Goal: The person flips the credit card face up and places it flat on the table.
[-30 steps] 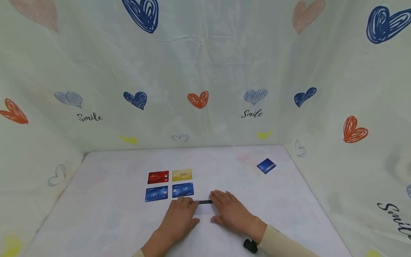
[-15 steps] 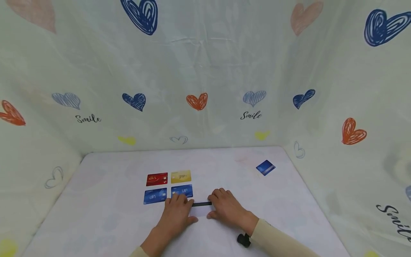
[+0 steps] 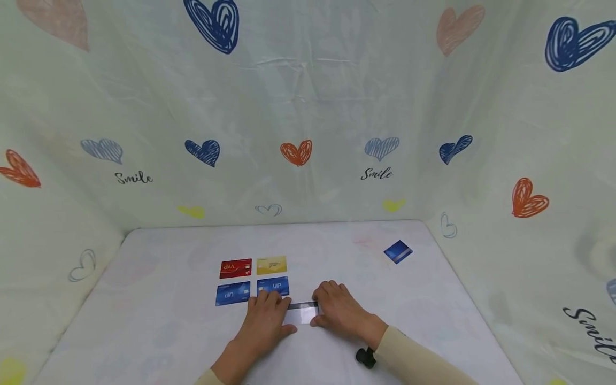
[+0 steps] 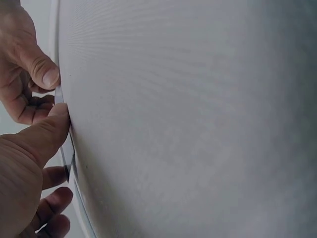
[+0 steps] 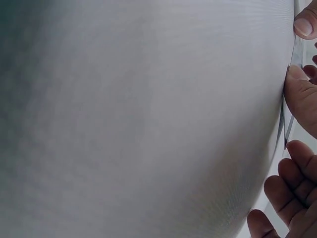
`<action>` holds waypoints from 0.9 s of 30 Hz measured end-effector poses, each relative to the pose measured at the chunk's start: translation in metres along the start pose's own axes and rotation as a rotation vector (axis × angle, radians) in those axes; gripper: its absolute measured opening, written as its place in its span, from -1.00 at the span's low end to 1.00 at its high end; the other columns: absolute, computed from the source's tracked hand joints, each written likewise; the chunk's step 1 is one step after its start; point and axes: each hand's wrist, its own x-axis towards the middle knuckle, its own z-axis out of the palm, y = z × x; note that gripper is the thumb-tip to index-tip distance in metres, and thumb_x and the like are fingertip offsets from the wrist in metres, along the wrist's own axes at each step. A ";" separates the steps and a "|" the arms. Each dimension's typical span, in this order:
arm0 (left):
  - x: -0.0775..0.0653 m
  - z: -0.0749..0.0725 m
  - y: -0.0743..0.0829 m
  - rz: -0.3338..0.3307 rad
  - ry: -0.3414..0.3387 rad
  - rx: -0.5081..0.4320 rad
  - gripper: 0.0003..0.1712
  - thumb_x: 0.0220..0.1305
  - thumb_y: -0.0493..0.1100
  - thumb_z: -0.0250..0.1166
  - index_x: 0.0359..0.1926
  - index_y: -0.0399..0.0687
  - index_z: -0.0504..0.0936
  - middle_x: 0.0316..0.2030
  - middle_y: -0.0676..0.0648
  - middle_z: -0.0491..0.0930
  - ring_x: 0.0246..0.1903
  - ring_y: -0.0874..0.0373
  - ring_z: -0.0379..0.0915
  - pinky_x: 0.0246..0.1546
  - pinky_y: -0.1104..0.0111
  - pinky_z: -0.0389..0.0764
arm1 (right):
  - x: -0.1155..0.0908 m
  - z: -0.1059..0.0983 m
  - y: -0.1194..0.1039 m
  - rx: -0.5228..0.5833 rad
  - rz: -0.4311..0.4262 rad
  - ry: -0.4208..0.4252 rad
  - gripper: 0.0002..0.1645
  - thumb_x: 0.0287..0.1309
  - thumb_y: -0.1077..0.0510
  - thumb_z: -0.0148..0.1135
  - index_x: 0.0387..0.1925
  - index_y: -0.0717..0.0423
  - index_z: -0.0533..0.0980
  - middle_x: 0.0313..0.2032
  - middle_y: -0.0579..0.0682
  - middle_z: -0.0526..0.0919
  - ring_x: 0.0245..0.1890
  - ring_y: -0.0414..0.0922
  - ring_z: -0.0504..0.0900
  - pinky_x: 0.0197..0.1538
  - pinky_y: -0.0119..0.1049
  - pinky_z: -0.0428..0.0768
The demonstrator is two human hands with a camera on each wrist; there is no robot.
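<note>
A pale card with a dark stripe (image 3: 302, 315) along its far edge lies between both hands, low over the table. My left hand (image 3: 263, 321) pinches its left end, thumb at the near edge and fingers at the far edge. At the other end, my right hand (image 3: 344, 313) pinches it in the same way. In the left wrist view the card (image 4: 66, 148) appears nearly edge-on. A blue VIP card (image 3: 272, 285) lies just beyond the left fingertips, which cover part of its near edge.
Left of centre, a red VIP card (image 3: 236, 268), a yellow card (image 3: 271, 265) and another blue card (image 3: 233, 293) complete a tidy block. One blue card (image 3: 398, 252) lies turned at the far right. By the right sleeve is a small black object (image 3: 366, 358).
Both hands have shifted a little to the left with the card. Its face now catches the light and shows bright below the stripe; before, it blended into the table.
</note>
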 end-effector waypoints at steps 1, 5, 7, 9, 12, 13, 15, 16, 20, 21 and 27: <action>0.000 0.000 0.000 0.002 0.002 0.002 -0.20 0.09 0.27 0.60 0.25 -0.04 0.67 -0.02 -0.10 0.60 -0.01 -0.05 0.37 0.03 -0.01 0.47 | 0.000 0.000 0.000 -0.001 -0.001 0.000 -0.31 0.23 -0.31 0.46 0.16 0.05 0.55 0.00 -0.11 0.56 -0.04 -0.18 0.43 0.05 -0.28 0.47; -0.001 -0.001 -0.001 0.004 0.005 0.000 -0.20 0.07 0.28 0.61 0.21 -0.06 0.66 0.00 -0.11 0.60 0.01 -0.06 0.37 0.06 -0.02 0.46 | 0.000 0.001 0.000 0.000 -0.011 0.003 -0.33 0.24 -0.31 0.45 0.15 0.04 0.56 0.00 -0.11 0.57 -0.04 -0.18 0.45 0.05 -0.27 0.48; -0.002 -0.002 -0.001 0.001 0.004 -0.002 -0.20 0.06 0.30 0.62 0.20 -0.06 0.65 0.01 -0.10 0.60 0.02 -0.06 0.38 0.07 -0.03 0.47 | 0.000 0.001 -0.001 -0.001 -0.017 0.007 -0.34 0.25 -0.31 0.44 0.15 0.03 0.56 0.01 -0.11 0.57 -0.03 -0.18 0.45 0.05 -0.27 0.48; -0.002 -0.002 -0.001 -0.001 0.003 -0.005 -0.19 0.06 0.30 0.62 0.19 -0.05 0.64 0.01 -0.10 0.60 0.03 -0.06 0.37 0.06 -0.02 0.46 | -0.001 0.000 -0.001 -0.008 -0.027 0.019 -0.35 0.25 -0.30 0.44 0.14 0.03 0.56 0.00 -0.11 0.57 -0.04 -0.18 0.45 0.04 -0.27 0.47; -0.001 -0.003 -0.001 0.004 0.014 -0.002 -0.20 0.04 0.30 0.63 0.17 -0.05 0.64 0.01 -0.09 0.60 0.03 -0.05 0.38 0.05 -0.01 0.46 | -0.002 -0.001 -0.001 -0.015 -0.033 0.038 -0.36 0.26 -0.29 0.44 0.14 0.04 0.56 0.00 -0.10 0.57 -0.03 -0.17 0.46 0.03 -0.26 0.47; -0.001 -0.003 -0.001 0.006 0.018 0.003 -0.20 0.03 0.29 0.63 0.17 -0.05 0.64 0.01 -0.09 0.60 0.03 -0.05 0.38 0.04 -0.01 0.46 | -0.002 -0.001 -0.002 -0.016 -0.036 0.043 -0.36 0.26 -0.29 0.45 0.14 0.04 0.56 0.01 -0.10 0.58 -0.02 -0.16 0.48 0.02 -0.26 0.48; -0.001 -0.003 -0.002 0.011 0.027 0.011 -0.21 0.03 0.29 0.64 0.16 -0.05 0.65 0.02 -0.08 0.61 0.03 -0.04 0.38 0.04 0.00 0.47 | -0.002 -0.001 -0.002 -0.008 -0.035 0.036 -0.33 0.26 -0.30 0.44 0.17 0.05 0.55 0.05 -0.08 0.58 0.02 -0.15 0.49 0.05 -0.23 0.50; -0.001 -0.003 -0.002 0.014 0.031 0.014 -0.21 0.03 0.29 0.63 0.16 -0.05 0.66 0.02 -0.08 0.61 0.03 -0.04 0.38 0.04 0.00 0.46 | -0.003 -0.001 -0.002 -0.004 -0.033 0.030 -0.30 0.25 -0.31 0.44 0.19 0.05 0.54 0.08 -0.08 0.58 0.04 -0.15 0.50 0.07 -0.22 0.52; -0.002 -0.004 -0.002 0.018 0.058 0.018 -0.23 0.08 0.29 0.61 0.19 -0.01 0.65 0.05 -0.06 0.62 0.06 -0.03 0.38 0.06 0.02 0.45 | -0.003 -0.001 -0.002 0.003 -0.028 0.011 -0.21 0.24 -0.35 0.44 0.26 0.05 0.51 0.17 -0.06 0.56 0.13 -0.14 0.50 0.16 -0.16 0.57; -0.002 -0.006 -0.002 0.021 0.071 0.015 -0.23 0.08 0.29 0.60 0.20 0.01 0.65 0.06 -0.05 0.62 0.07 -0.02 0.38 0.07 0.03 0.44 | -0.002 -0.001 -0.002 0.003 -0.028 0.014 -0.21 0.23 -0.35 0.45 0.26 0.05 0.51 0.18 -0.05 0.56 0.13 -0.14 0.50 0.17 -0.15 0.58; -0.003 -0.016 0.000 0.068 0.142 -0.019 -0.27 0.12 0.28 0.57 0.19 0.04 0.63 0.09 -0.01 0.61 0.13 -0.01 0.40 0.11 0.03 0.44 | -0.001 -0.003 -0.003 0.009 -0.054 0.043 -0.25 0.24 -0.30 0.47 0.25 0.07 0.53 0.16 -0.05 0.58 0.12 -0.15 0.52 0.19 -0.16 0.62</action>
